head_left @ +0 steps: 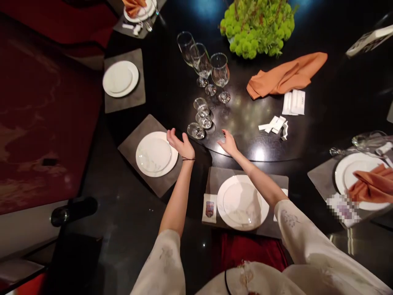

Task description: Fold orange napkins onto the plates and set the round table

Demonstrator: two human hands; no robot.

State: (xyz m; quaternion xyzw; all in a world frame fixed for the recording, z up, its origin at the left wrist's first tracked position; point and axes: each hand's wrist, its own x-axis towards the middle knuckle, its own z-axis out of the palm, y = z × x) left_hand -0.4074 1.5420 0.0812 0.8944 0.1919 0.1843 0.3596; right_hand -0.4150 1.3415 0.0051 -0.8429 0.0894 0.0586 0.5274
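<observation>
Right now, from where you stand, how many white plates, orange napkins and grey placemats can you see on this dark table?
White round ceramic plates: 5
Orange cloth napkins: 3
Grey square placemats: 5
Total: 13

The round black table [172, 82] carries grey placemats [123, 104] with white plates [120, 78] around its edge. Wine glasses [201, 65] stand upper centre near a green floral centrepiece [256, 30]; an orange napkin [285, 76] and white paper packets [294, 102] lie right of centre.

A restaurant dining room: round black table [172, 82], white plates [120, 78] on placemats [136, 98], stemmed wine glasses [220, 69].
</observation>
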